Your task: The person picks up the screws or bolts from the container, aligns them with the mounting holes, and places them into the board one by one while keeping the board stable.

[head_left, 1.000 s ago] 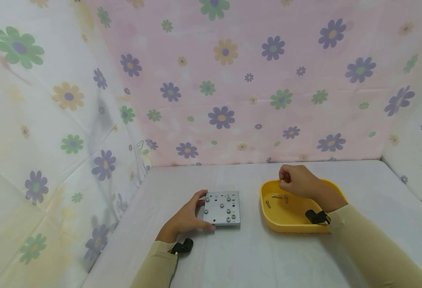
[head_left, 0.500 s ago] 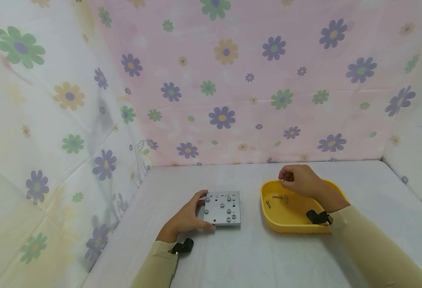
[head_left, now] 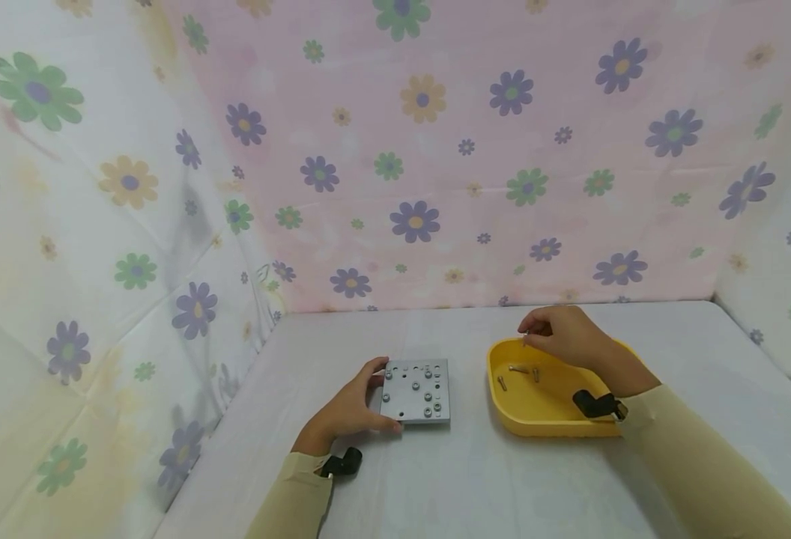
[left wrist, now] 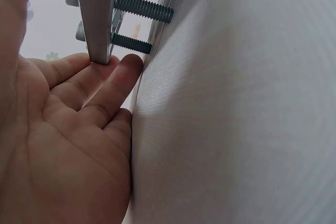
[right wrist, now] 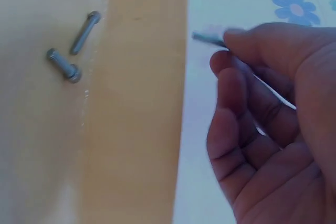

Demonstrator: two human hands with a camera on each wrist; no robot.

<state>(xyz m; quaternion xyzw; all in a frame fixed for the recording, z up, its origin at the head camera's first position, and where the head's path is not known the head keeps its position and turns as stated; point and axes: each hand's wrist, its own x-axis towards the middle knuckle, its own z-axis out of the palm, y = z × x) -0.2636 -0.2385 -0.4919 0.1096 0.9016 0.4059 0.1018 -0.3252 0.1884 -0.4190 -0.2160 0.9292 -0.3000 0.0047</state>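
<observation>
A square metal plate (head_left: pixel 405 400) with holes and several socket-head screws stands at the middle of the table. My left hand (head_left: pixel 348 408) grips its left side, thumb at the near corner and fingers at the far one. In the left wrist view, threaded shanks (left wrist: pixel 144 8) stick out from the plate's underside, close to the tabletop. Over the far left rim of a yellow tray (head_left: pixel 550 429), my right hand (head_left: pixel 567 337) pinches a small screw (right wrist: pixel 207 39) between thumb and index finger. Its tip end shows; the rest is hidden by the fingers.
Several loose screws (head_left: pixel 501 383) lie on the tray's floor, two of them plain in the right wrist view. A white cloth covers the table (head_left: pixel 463 486). Flowered curtains (head_left: pixel 341 247) close off the back and both sides.
My right hand has shifted slightly left and up above the tray's rim, with the screw in its fingertips. The left hand and the plate have stayed in place.
</observation>
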